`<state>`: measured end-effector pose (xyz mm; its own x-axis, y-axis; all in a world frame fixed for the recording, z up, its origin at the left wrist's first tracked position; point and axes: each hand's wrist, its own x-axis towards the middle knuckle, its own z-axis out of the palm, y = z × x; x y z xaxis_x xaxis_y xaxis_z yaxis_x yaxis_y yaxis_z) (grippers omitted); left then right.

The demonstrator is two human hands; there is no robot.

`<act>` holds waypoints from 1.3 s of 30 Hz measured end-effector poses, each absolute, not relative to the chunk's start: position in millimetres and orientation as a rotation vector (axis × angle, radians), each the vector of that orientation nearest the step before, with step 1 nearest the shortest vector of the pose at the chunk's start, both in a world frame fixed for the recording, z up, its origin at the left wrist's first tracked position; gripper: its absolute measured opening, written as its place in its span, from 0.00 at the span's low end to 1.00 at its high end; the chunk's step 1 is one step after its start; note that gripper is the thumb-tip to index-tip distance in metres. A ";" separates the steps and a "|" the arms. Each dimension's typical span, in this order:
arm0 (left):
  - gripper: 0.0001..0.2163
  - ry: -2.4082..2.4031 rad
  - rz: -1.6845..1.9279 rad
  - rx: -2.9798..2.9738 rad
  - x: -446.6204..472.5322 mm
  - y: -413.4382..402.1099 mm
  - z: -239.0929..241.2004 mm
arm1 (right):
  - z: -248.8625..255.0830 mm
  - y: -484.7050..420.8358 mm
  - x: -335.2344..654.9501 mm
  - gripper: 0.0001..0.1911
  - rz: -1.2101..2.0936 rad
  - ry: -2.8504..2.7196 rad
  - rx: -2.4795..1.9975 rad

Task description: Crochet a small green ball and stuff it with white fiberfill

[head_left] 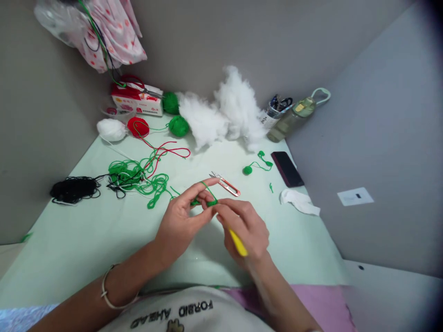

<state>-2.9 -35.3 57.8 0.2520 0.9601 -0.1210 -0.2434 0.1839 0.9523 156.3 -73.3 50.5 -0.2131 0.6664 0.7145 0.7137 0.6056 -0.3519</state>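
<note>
Your left hand [182, 219] is at the middle of the desk [86, 240]. Its thumb and middle finger are closed on a small green crochet piece [212, 202], while the index finger is stretched out toward 1 o'clock with a green strand lying over it. Your right hand [244, 226] touches the left one at the fingertips. It is closed around a hook [238, 243], whose yellow handle comes out under the palm toward 5 o'clock. The tip of the hook is hidden behind the fingers, at the green crochet piece.

From the crochet piece the strand runs toward 9 o'clock to a loose green yarn tangle [138, 180], which lies on the desk with some red thread across it. Further at 9 o'clock lies a heap of black yarn [73, 189].

Just beyond your fingers, at 1 o'clock, lie small thread snips [226, 183]. At 2 o'clock there is a dark phone [287, 168], and near it, at 3 o'clock, a crumpled white cloth [299, 201].

At the far edge of the desk, at 12 o'clock, is white stuffing [224, 113], with a green yarn ball [179, 125], a red yarn ball [137, 126] and a white yarn ball [111, 129] in a row toward 10 o'clock. A bottle [294, 115] leans against the wall at 1 o'clock.
</note>
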 end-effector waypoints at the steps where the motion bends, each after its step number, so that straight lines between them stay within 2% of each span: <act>1: 0.20 0.863 1.021 0.914 -2.0 -35.7 57.3 | 48.1 -73.1 155.6 0.20 -0.132 -1.932 -1.117; 4: 0.21 0.687 0.844 0.584 -2.5 -33.8 56.3 | 46.8 -72.0 155.6 0.21 -0.039 -1.801 -1.113; 9: 0.17 0.613 0.805 0.476 -6.5 -27.8 60.4 | 56.7 -65.8 157.9 0.12 0.623 -1.279 -1.005; 11: 0.18 0.594 0.818 0.562 -5.7 -28.1 61.6 | 57.5 -62.4 157.1 0.11 0.745 -1.222 -0.983; 16: 0.18 0.681 0.896 0.723 0.2 -32.9 58.5 | 51.4 -62.6 152.4 0.11 0.566 -1.369 -1.072; 20: 0.20 0.690 0.925 0.574 3.3 -33.3 56.8 | 46.8 -68.0 152.3 0.18 0.158 -1.673 -1.117; 22: 0.19 0.648 0.839 0.449 1.9 -30.8 57.6 | 47.9 -68.4 154.7 0.20 0.067 -1.703 -1.090; 24: 0.17 0.621 0.775 0.363 -1.4 -27.6 59.1 | 51.6 -66.7 157.7 0.16 0.239 -1.542 -1.089; 26: 0.17 0.613 0.790 0.351 -4.5 -25.9 60.6 | 55.1 -63.9 159.4 0.11 0.547 -1.264 -1.074; 30: 0.18 0.623 0.811 0.532 -4.8 -29.1 60.9 | 53.6 -60.0 156.5 0.08 0.972 -0.994 -1.018; 39: 0.17 0.687 0.864 0.789 -6.6 -30.8 49.3 | 60.1 -56.1 156.7 0.10 1.100 -0.900 -1.024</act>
